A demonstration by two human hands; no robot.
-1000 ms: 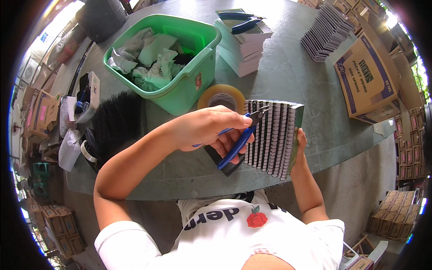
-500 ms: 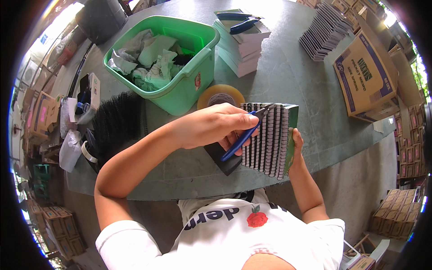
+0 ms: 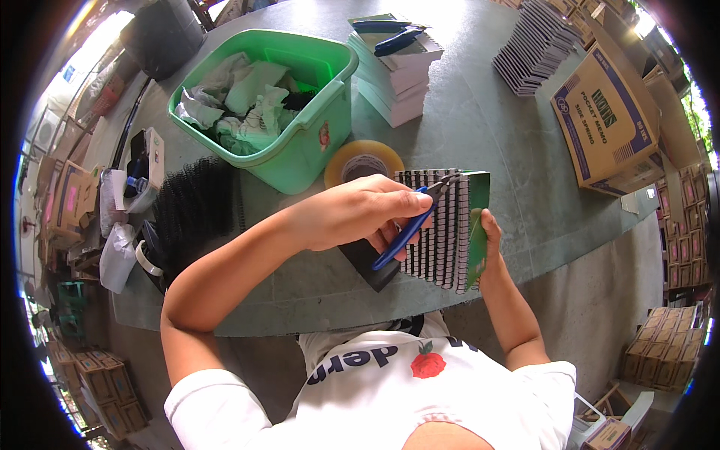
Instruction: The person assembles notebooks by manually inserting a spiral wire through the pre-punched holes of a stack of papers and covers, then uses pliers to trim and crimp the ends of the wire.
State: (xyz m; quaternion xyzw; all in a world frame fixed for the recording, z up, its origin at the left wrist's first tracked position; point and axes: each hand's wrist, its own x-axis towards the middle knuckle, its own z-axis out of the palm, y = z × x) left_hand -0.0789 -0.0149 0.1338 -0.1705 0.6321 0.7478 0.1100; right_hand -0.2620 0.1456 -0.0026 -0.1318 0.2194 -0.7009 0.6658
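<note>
My left hand [image 3: 360,212] is closed on a pair of blue-handled cutting pliers [image 3: 399,244]. Their dark tips point up and right, over the upper ends of the wire spirals. A stack of spiral-bound notebooks [image 3: 451,244] stands with the black and white coils facing up. At its right side shows a green cover [image 3: 480,187]. My right hand [image 3: 490,238] grips the stack from the right, thumb on that cover; its other fingers are hidden. Whether the jaws touch a wire I cannot tell. Below the left hand lies a black flat piece [image 3: 367,264], partly covered.
A green bin [image 3: 328,112] of crumpled paper stands beside a tape roll [image 3: 394,155]. Black plastic coils [image 3: 193,210] lie at left. Behind are a paper stack [image 3: 409,105] with more pliers [image 3: 397,41] on top, piled notebooks [image 3: 529,56] and a cardboard box [image 3: 600,120].
The notebook stack has turned a little, so more of its green cover shows. The pliers have shifted slightly right along the coils. The view has moved slightly.
</note>
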